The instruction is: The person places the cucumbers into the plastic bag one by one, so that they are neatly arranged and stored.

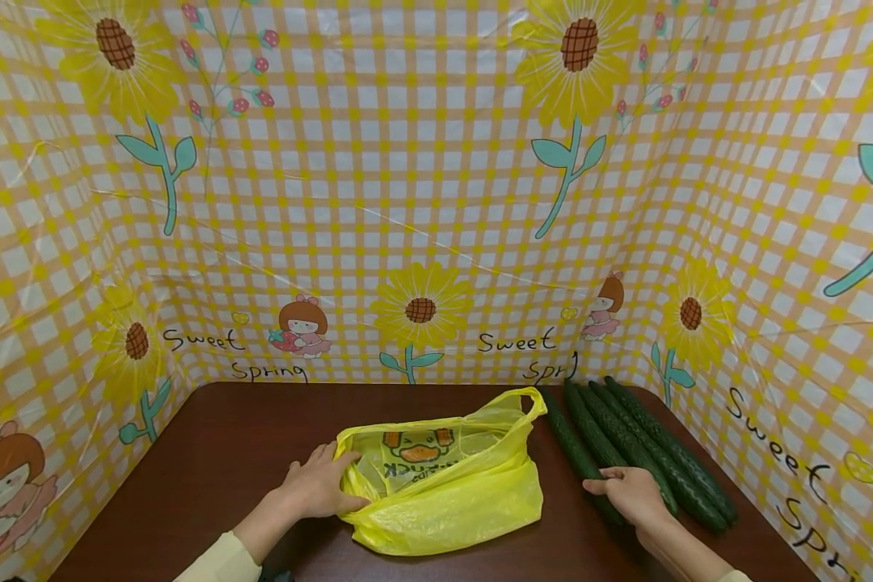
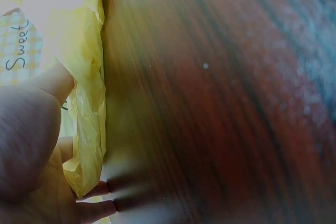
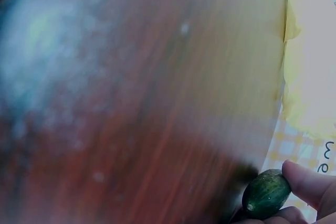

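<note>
A yellow plastic bag (image 1: 454, 513) lies on its side in the middle of the table, its mouth spread and a printed duck showing on the inside. My left hand (image 1: 320, 485) holds the bag's left edge, which in the left wrist view runs between the thumb and the fingers (image 2: 94, 211). To the right, my right hand (image 1: 629, 493) grips the leftmost cucumber (image 1: 569, 436) near its front end. In the right wrist view the thumb lies on top of that cucumber's blunt end (image 3: 266, 195), with fingers beneath.
Several more long green cucumbers (image 1: 687, 485) lie side by side at the table's right. The dark brown table (image 1: 247, 436) is closed in at the back and both sides by a yellow checked cloth (image 1: 349, 242) with sunflowers.
</note>
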Available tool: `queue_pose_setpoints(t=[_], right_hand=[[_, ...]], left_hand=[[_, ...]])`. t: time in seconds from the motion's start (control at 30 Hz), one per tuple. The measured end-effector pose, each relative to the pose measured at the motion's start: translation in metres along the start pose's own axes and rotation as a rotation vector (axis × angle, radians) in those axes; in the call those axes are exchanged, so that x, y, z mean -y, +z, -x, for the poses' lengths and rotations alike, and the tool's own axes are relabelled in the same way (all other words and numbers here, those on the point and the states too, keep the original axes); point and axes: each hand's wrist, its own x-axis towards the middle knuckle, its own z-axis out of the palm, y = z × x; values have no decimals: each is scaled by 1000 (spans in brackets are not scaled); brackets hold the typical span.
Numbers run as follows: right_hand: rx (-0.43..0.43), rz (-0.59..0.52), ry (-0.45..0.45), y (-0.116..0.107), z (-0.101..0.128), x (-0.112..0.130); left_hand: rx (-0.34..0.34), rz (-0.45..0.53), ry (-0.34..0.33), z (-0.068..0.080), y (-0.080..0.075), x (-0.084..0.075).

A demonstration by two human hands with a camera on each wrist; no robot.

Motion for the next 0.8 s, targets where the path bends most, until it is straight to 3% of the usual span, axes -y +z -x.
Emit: queue_pose_setpoints(t=[0.8], right_hand=[[28,-17,-13,-13,6,5]], left_hand=[[9,32,2,3,-2,-1]])
